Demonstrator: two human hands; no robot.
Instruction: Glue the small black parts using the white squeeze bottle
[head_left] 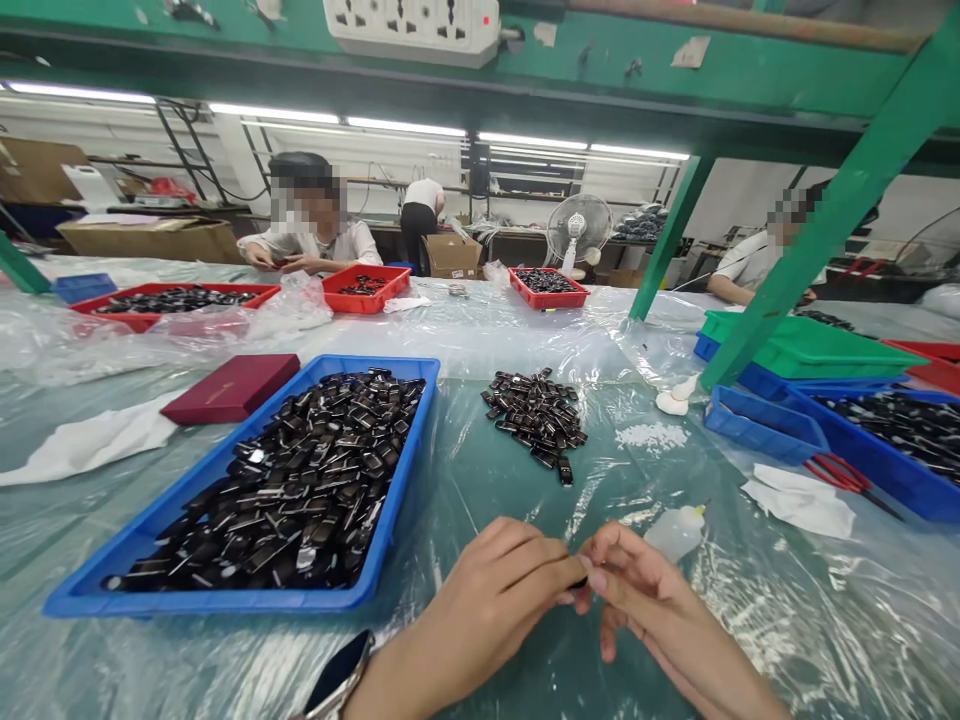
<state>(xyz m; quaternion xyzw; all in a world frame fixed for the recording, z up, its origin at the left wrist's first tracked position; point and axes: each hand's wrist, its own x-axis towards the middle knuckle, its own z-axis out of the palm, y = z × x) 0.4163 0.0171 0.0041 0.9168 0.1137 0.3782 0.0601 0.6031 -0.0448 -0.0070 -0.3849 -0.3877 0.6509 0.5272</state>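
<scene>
My left hand [499, 600], with a watch [339, 672] on its wrist, is closed, its fingertips pinching a small black piece [579, 582]. The thumb and forefinger of my right hand [649, 595] meet at the same piece, the other fingers curled loosely. Fingers cover most of the piece. Ahead of my hands lies a loose pile of small black parts [534, 412] that look like USB sticks. To the left a blue tray [430, 420] is heaped with similar parts. A small heap of white bits [652, 438] lies right of the pile.
A translucent squeeze bottle [677, 532] lies beside my right hand. Red-handled scissors [840, 472], a white cloth [801, 500] and blue bins [765, 425] are at right. A maroon box [232, 388] touches the tray's left side. A green post [825, 215] slants down; co-workers sit opposite.
</scene>
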